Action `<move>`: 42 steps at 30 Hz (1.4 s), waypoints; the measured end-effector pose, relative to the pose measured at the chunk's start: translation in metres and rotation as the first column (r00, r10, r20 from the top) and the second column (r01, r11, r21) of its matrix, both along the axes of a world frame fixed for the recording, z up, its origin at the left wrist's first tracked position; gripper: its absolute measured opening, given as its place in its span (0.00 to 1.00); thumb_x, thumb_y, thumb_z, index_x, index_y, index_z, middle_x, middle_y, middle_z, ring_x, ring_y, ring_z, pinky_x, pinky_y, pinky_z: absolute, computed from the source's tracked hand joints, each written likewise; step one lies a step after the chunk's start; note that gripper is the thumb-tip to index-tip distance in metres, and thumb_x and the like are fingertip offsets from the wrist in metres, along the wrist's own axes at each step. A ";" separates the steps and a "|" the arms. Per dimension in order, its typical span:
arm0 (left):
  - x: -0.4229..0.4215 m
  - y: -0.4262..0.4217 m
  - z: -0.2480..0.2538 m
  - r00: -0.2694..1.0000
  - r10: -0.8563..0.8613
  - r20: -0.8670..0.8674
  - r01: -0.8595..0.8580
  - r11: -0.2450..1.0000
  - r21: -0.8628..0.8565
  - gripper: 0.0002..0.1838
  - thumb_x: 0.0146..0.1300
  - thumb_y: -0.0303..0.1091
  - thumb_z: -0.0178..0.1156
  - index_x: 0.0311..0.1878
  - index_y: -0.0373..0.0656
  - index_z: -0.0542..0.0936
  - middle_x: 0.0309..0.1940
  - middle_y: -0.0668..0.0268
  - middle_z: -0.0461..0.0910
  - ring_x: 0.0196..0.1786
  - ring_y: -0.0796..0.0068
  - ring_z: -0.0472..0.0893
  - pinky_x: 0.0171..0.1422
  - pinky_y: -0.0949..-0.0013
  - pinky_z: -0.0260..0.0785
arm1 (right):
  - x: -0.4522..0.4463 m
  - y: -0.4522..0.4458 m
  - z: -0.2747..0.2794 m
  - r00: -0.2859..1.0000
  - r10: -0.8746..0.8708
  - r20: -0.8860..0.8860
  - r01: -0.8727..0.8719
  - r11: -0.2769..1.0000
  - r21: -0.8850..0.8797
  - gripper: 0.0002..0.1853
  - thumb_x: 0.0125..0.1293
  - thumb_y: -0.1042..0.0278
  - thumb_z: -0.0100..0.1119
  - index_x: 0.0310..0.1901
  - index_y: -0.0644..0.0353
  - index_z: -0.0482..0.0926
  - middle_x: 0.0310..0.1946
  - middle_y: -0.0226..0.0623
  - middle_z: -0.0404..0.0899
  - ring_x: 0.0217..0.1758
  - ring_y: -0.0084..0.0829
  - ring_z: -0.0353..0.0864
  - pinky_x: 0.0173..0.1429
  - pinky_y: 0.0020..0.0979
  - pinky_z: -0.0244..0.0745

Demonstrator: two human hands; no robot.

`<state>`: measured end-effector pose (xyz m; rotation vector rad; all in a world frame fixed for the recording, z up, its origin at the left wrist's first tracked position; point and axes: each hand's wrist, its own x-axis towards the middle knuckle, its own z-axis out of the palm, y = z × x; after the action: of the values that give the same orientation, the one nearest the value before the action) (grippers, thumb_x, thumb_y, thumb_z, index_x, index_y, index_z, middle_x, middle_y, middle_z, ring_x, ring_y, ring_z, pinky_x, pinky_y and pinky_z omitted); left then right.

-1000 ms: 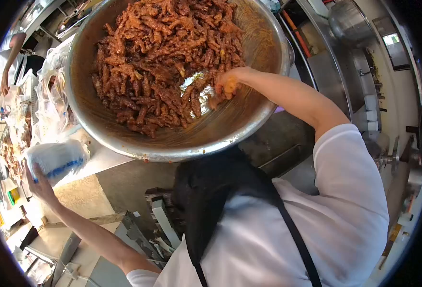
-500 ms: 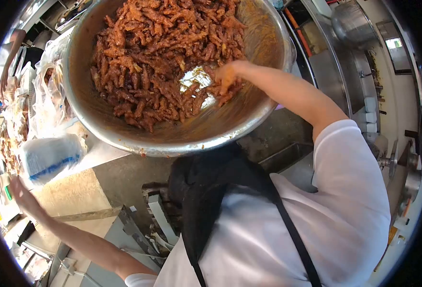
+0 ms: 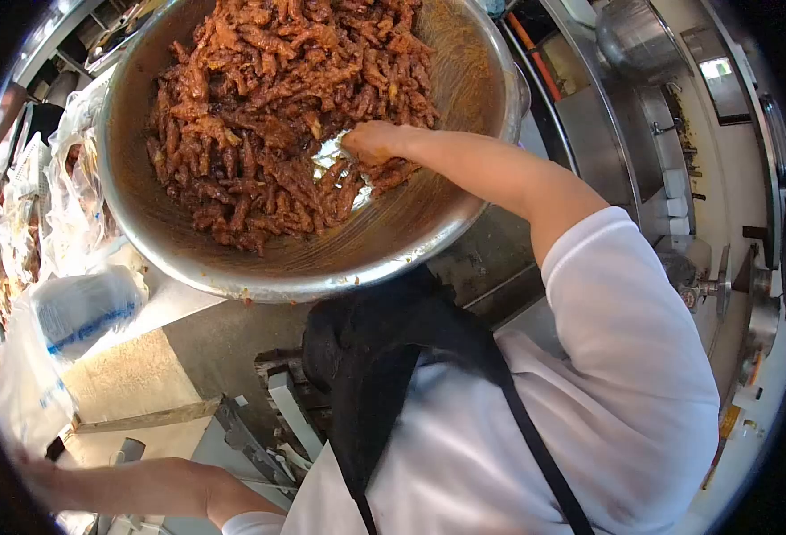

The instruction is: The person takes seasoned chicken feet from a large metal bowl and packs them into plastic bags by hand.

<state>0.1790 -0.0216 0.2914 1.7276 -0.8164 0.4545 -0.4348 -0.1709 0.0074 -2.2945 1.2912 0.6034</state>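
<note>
A wide metal basin point(image 3: 308, 287) holds a heap of sauce-coated chicken feet point(image 3: 268, 116), reddish brown and glossy. Inside it, my right hand point(image 3: 373, 143) is curled against the chicken feet beside a shiny bare patch of metal. Its fingertips are hidden in the heap. My left hand point(image 3: 41, 477) is low at the far left edge, blurred and partly cut off. From it a clear plastic bag point(image 3: 32, 383) stretches up toward a wrapped pack of bags point(image 3: 88, 312) with blue print. My left fingers appear closed on the bag's lower end.
More filled clear bags point(image 3: 77, 196) crowd the table left of the basin. Steel counters point(image 3: 589, 134) and a large metal bowl point(image 3: 638, 40) stand along the right side. A black apron point(image 3: 384, 348) hangs over my front.
My left hand has moved down, and a plastic bag now stretches between it and the pack. The right hand has shifted left within the chicken feet. The view has shifted slightly.
</note>
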 end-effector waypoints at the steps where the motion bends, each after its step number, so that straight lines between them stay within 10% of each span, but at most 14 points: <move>1: -0.016 0.008 0.009 0.996 -0.011 -0.089 0.008 0.999 -0.039 0.23 0.65 0.50 0.56 0.50 0.39 0.79 0.44 0.62 0.80 0.42 0.71 0.79 0.46 0.70 0.73 | -0.008 -0.002 -0.003 0.996 -0.083 0.043 0.081 0.995 0.054 0.16 0.63 0.63 0.54 0.48 0.64 0.73 0.49 0.46 0.76 0.51 0.42 0.76 0.56 0.41 0.71; 6: -0.059 0.030 -0.004 0.850 -0.072 -0.522 0.004 0.991 -0.130 0.27 0.64 0.50 0.58 0.54 0.33 0.77 0.49 0.56 0.77 0.51 0.68 0.77 0.55 0.70 0.71 | -0.062 -0.020 -0.023 0.872 -0.376 0.312 0.293 0.913 0.284 0.15 0.68 0.57 0.51 0.46 0.60 0.72 0.44 0.41 0.76 0.47 0.34 0.74 0.51 0.37 0.68; 11: -0.069 0.042 -0.120 0.702 -0.226 -0.676 0.325 0.946 0.021 0.28 0.67 0.50 0.54 0.59 0.34 0.72 0.51 0.60 0.75 0.53 0.71 0.74 0.61 0.69 0.65 | -0.051 -0.024 0.023 0.729 -0.472 0.495 0.440 0.878 0.189 0.13 0.65 0.58 0.53 0.39 0.61 0.72 0.33 0.35 0.76 0.37 0.28 0.72 0.45 0.33 0.69; 15: -0.087 0.038 -0.219 0.291 -0.205 -0.935 0.542 0.840 -0.015 0.29 0.67 0.47 0.54 0.64 0.36 0.68 0.60 0.59 0.70 0.61 0.70 0.70 0.66 0.67 0.60 | -0.084 -0.039 -0.005 0.908 -0.375 -0.188 0.395 0.916 0.078 0.14 0.56 0.59 0.62 0.36 0.59 0.72 0.33 0.37 0.76 0.35 0.34 0.72 0.42 0.32 0.69; 16: -0.111 0.027 -0.229 0.315 -0.192 -0.930 0.534 0.845 0.006 0.28 0.67 0.46 0.53 0.64 0.35 0.68 0.62 0.59 0.70 0.62 0.69 0.69 0.66 0.67 0.60 | -0.111 -0.052 -0.052 0.911 -0.305 -0.279 0.333 0.941 0.059 0.15 0.52 0.60 0.65 0.35 0.58 0.72 0.33 0.40 0.76 0.34 0.39 0.73 0.40 0.33 0.70; 20: -0.136 -0.024 -0.309 0.480 -0.218 -0.850 0.576 0.809 0.118 0.24 0.68 0.50 0.52 0.54 0.38 0.77 0.37 0.72 0.76 0.35 0.85 0.69 0.36 0.78 0.60 | -0.052 -0.009 0.005 0.877 -0.324 0.353 0.374 0.924 -0.080 0.13 0.57 0.61 0.62 0.32 0.59 0.69 0.29 0.38 0.74 0.33 0.32 0.73 0.38 0.33 0.70; 22: -0.131 -0.046 -0.331 0.616 -0.210 -0.759 0.609 0.737 0.291 0.28 0.68 0.53 0.51 0.55 0.34 0.75 0.47 0.59 0.78 0.45 0.73 0.75 0.43 0.68 0.68 | -0.031 0.001 0.003 0.825 -0.441 0.353 0.429 0.896 0.114 0.14 0.61 0.59 0.60 0.37 0.60 0.69 0.31 0.41 0.74 0.38 0.32 0.74 0.44 0.35 0.71; 26: -0.153 -0.046 -0.298 0.916 -0.166 -0.365 0.390 0.587 0.709 0.33 0.69 0.53 0.46 0.61 0.29 0.67 0.56 0.46 0.73 0.59 0.56 0.74 0.59 0.57 0.67 | -0.025 0.038 -0.007 0.970 0.003 0.245 -0.034 0.992 0.121 0.17 0.61 0.56 0.60 0.43 0.60 0.71 0.36 0.44 0.78 0.43 0.42 0.78 0.47 0.43 0.70; 33: -0.257 0.044 -0.288 0.821 -0.562 0.096 0.365 0.648 0.668 0.27 0.65 0.36 0.54 0.63 0.32 0.62 0.65 0.48 0.62 0.69 0.52 0.59 0.71 0.49 0.53 | -0.028 0.046 0.044 0.990 0.095 0.106 -0.130 0.907 0.401 0.13 0.55 0.65 0.62 0.40 0.59 0.75 0.32 0.39 0.79 0.39 0.40 0.78 0.43 0.40 0.71; 36: -0.259 0.049 -0.298 0.890 -0.439 0.127 0.259 0.713 0.652 0.19 0.65 0.31 0.52 0.56 0.32 0.69 0.59 0.49 0.68 0.64 0.53 0.66 0.67 0.53 0.59 | -0.020 0.046 0.044 0.964 -0.080 0.252 -0.066 0.850 0.523 0.13 0.54 0.66 0.63 0.40 0.60 0.74 0.31 0.36 0.79 0.38 0.33 0.78 0.41 0.37 0.72; 39: -0.233 0.048 -0.293 0.901 -0.305 -0.307 0.425 0.760 0.492 0.14 0.66 0.33 0.51 0.45 0.30 0.74 0.53 0.50 0.72 0.58 0.54 0.71 0.60 0.56 0.64 | -0.005 0.038 0.036 0.872 -0.210 0.442 0.026 0.922 0.387 0.16 0.55 0.67 0.64 0.44 0.61 0.75 0.34 0.34 0.80 0.39 0.28 0.77 0.43 0.35 0.72; 42: -0.230 0.042 -0.271 0.936 -0.234 -0.262 0.345 0.760 0.551 0.18 0.65 0.38 0.54 0.41 0.28 0.77 0.49 0.49 0.74 0.52 0.52 0.74 0.54 0.57 0.67 | 0.030 0.046 0.030 0.866 0.093 0.492 -0.238 0.941 0.240 0.22 0.58 0.68 0.60 0.55 0.58 0.71 0.45 0.44 0.79 0.50 0.38 0.77 0.52 0.39 0.72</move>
<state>-0.0509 0.0205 0.0206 2.1181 -1.1552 -0.2029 -0.4052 -0.1247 0.0372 -2.1310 0.7192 0.2341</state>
